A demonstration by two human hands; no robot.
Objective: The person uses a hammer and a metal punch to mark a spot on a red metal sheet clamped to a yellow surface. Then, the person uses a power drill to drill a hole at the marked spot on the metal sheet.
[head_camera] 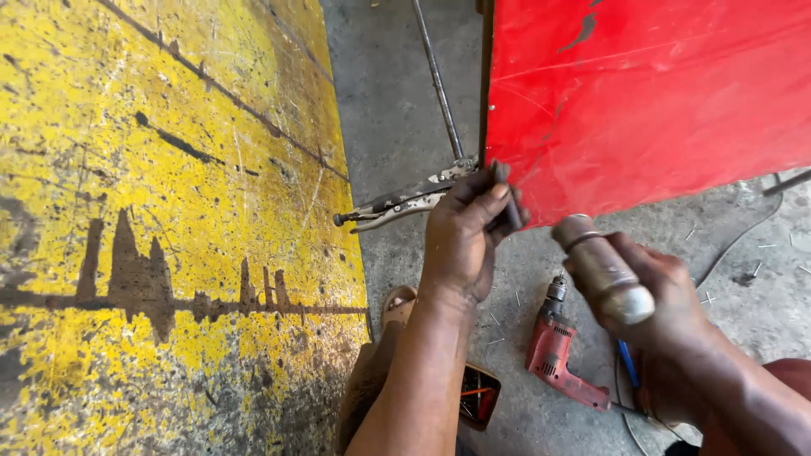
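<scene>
I saw glossy, scratched red sheet metal (650, 93), a worn, flaking yellow painted panel (169, 211), bare-metal locking pliers (405, 201) and rough concrete floor (397, 93).

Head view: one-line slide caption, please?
Left hand steadies a rod against red panel; right hand grips a tool handle.

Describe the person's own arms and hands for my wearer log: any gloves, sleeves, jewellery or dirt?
Both forearms are bare, with no sleeves in view. The left hand and the right hand wear no gloves, and no rings or watch show. Dark grime smudges the fingers and knuckles of both.
</scene>
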